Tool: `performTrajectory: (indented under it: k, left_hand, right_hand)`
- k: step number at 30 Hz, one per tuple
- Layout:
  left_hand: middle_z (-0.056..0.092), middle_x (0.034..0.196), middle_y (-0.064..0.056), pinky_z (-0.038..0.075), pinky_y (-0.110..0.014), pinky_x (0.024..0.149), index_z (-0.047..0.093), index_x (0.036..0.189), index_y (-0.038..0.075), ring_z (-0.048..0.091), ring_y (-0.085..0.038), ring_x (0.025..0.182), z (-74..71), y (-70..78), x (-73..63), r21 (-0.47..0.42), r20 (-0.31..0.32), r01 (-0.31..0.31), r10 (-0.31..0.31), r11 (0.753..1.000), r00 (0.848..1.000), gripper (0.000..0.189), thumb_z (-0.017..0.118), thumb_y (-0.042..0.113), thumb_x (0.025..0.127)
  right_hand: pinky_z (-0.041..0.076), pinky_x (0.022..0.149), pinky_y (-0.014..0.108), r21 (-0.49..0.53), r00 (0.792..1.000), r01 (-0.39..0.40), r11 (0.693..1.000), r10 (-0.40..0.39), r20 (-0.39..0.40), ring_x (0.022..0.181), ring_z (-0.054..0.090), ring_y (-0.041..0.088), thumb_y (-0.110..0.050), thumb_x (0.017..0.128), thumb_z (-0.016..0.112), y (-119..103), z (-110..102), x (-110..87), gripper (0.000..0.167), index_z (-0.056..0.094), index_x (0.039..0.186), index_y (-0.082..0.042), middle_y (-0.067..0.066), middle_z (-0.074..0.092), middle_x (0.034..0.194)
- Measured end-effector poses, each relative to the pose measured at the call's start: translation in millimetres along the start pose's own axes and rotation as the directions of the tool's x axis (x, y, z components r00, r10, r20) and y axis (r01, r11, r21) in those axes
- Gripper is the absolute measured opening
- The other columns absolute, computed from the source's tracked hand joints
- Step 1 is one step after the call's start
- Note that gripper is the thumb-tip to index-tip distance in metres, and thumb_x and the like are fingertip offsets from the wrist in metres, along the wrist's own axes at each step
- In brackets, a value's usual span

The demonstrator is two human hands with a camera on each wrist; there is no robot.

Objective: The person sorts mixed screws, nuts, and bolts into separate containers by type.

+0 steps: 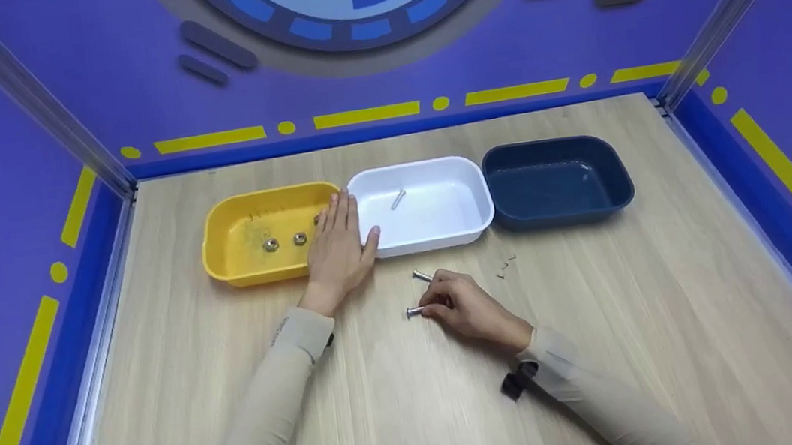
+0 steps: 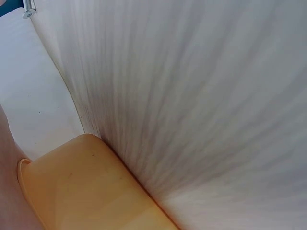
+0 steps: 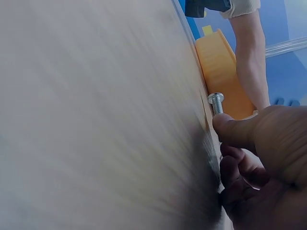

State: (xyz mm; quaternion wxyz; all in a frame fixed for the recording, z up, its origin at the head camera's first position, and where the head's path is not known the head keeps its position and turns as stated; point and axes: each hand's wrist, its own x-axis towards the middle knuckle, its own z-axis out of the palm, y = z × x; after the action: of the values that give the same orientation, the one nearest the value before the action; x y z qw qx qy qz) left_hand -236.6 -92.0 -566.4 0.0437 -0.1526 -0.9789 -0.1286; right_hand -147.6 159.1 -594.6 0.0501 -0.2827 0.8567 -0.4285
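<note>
My left hand (image 1: pixel 340 248) lies with straight fingers over the adjoining rims of the yellow bin (image 1: pixel 221 276) and the white bin (image 1: pixel 436 242). Several metal nuts (image 1: pixel 270 245) sit in the yellow bin, one partly behind the fingers. In front of the white bin, my right hand (image 1: pixel 471 309) pinches a silver bolt (image 1: pixel 414 312) between thumb and fingers, its head pointing left; the right wrist view shows this bolt (image 3: pixel 217 101) at the thumb tip. A second bolt (image 1: pixel 422 276) sticks out beyond the curled fingers, its far end hidden behind them.
One bolt (image 1: pixel 398 199) lies inside the white bin. A dark blue bin (image 1: pixel 562 219) stands to its right, holding nothing visible. Several tiny screws (image 1: pixel 505 267) lie on the wooden table (image 1: pixel 682 338) right of my right hand. Blue walls (image 1: pixel 773 153) enclose the back and sides.
</note>
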Motion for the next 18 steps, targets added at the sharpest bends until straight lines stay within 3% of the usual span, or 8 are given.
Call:
performTrajectory:
  k: [9,18]
  left_hand:
    - [0.016,0.178,-0.022,0.014,-0.049,0.137,0.019,0.168,-0.004,0.011,-0.035,0.167,-1.0,-0.3,-0.1,-0.008,0.002,0.001,-0.001,1.000,1.000,0.080,0.026,0.054,0.113]
    - [0.016,0.178,-0.022,0.015,-0.049,0.137,0.020,0.168,-0.004,0.013,-0.035,0.167,-0.5,0.3,-1.7,-0.003,-0.005,-0.003,0.003,1.000,1.000,0.080,0.027,0.054,0.113]
  right_hand:
    - [0.047,0.071,0.020,-0.020,0.999,-0.032,0.999,0.032,-0.004,0.082,0.055,0.009,-0.014,0.098,0.078,-6,-5,4.2,0.008,0.082,0.098,-0.006,0.001,0.064,0.091]
    - [0.052,0.073,0.024,-0.040,0.998,0.031,0.999,-0.033,-0.051,0.083,0.062,0.012,-0.011,0.096,0.080,-13,-14,10.4,0.005,0.081,0.097,-0.005,0.002,0.068,0.091]
